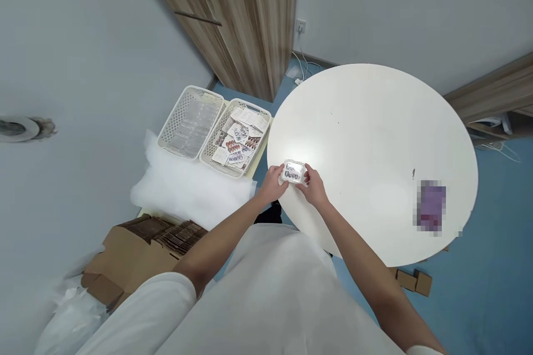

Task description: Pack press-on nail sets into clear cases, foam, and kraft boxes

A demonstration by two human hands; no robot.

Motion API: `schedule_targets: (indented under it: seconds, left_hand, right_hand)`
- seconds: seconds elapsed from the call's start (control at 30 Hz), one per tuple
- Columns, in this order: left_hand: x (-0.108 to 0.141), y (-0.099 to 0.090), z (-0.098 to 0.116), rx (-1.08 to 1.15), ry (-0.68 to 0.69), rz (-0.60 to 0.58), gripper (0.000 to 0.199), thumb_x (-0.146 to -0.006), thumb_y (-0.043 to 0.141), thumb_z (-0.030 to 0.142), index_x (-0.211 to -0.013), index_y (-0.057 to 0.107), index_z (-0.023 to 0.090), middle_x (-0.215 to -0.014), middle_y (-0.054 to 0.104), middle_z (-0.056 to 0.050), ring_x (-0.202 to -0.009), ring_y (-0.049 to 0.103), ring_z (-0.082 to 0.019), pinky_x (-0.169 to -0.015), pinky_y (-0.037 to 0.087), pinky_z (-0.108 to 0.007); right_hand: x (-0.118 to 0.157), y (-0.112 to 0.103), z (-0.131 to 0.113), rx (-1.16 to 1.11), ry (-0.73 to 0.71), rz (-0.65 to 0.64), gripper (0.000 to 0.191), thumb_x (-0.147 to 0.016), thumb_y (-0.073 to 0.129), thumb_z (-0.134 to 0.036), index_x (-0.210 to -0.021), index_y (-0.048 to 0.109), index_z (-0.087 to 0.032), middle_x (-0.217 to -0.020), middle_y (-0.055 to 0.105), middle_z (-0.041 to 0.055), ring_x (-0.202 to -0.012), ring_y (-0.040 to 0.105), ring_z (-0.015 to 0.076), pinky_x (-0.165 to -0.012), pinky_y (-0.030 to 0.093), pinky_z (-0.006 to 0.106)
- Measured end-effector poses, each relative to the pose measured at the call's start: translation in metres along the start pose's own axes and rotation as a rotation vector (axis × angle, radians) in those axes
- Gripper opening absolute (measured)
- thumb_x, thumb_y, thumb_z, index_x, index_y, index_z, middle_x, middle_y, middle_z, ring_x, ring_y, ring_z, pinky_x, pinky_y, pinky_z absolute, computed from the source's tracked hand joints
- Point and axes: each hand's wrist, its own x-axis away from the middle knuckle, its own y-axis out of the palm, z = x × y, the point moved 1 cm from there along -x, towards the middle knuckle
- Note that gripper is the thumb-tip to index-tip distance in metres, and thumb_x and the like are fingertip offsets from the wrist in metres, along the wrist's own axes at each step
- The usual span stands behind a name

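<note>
Pale walls (91,55) and a blue floor (487,277) surround a round white table (362,133). Over its near left edge, the left hand (273,184) and right hand (313,186) grip one small transparent case (293,171) from either side, fingers and thumbs closed on its ends. Inside lie two rows of dark, glossy pieces (press-on nails, by the look of them). Whether the case rests on the tabletop or is held just above it, I cannot tell.

Being so near the rim, it could drop to the floor if either grip slipped. Uneven pressure at the two ends might also pop the lid, if it is loose, and jumble the pieces.

Just left of the table stands a white plastic basket (220,171) heaped with nail-printed cards (235,148); their loose pile could slide if knocked by a sleeve. Beside it, another basket (174,122) holds transparent plastic packaging (195,125). Nearer the body come white foam wrap (187,184) and an open cardboard carton (133,258). Well apart, on the table's right, lies a blurred purple item (432,206), and behind the baskets rises a wood-grain cabinet (239,16).
</note>
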Motion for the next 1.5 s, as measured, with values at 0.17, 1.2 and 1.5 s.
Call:
schedule_targets:
  seconds: [0.17, 1.2, 1.5]
  left_hand:
    - [-0.025, -0.020, -0.028, -0.010, -0.038, -0.022, 0.054, -0.073, 0.051, 0.020, -0.126, 0.038, 0.019, -0.106, 0.042, -0.009, -0.099, 0.048, -0.020, -0.080, 0.043, -0.031]
    - [-0.049, -0.025, -0.052, 0.165, 0.007, -0.044, 0.067, -0.072, 0.046, 0.012, -0.135, 0.023, 0.020, -0.136, 0.033, -0.009, -0.126, 0.031, -0.022, -0.104, 0.029, -0.039]
    - [-0.035, -0.020, -0.043, 0.094, 0.062, 0.022, 0.079, -0.069, 0.050, 0.010, -0.137, 0.012, 0.022, -0.147, -0.001, -0.007, -0.133, 0.010, -0.026, -0.107, 0.019, -0.043]
  right_hand:
    - [-0.035, 0.033, -0.016, 0.017, 0.056, -0.022, 0.070, -0.069, 0.058, -0.021, -0.132, 0.028, -0.018, -0.097, 0.046, 0.0070, -0.073, 0.049, 0.0159, -0.072, 0.048, 0.034]
    - [-0.055, 0.052, -0.023, -0.317, 0.199, 0.148, 0.070, -0.065, 0.062, -0.027, -0.128, 0.031, -0.024, -0.121, 0.042, 0.0080, -0.094, 0.049, 0.0174, -0.085, 0.044, 0.037]
    - [-0.039, 0.055, -0.015, -0.353, 0.094, 0.059, 0.087, -0.067, 0.062, -0.029, -0.137, 0.010, -0.027, -0.137, 0.025, 0.0101, -0.116, 0.041, 0.0234, -0.097, 0.036, 0.044]
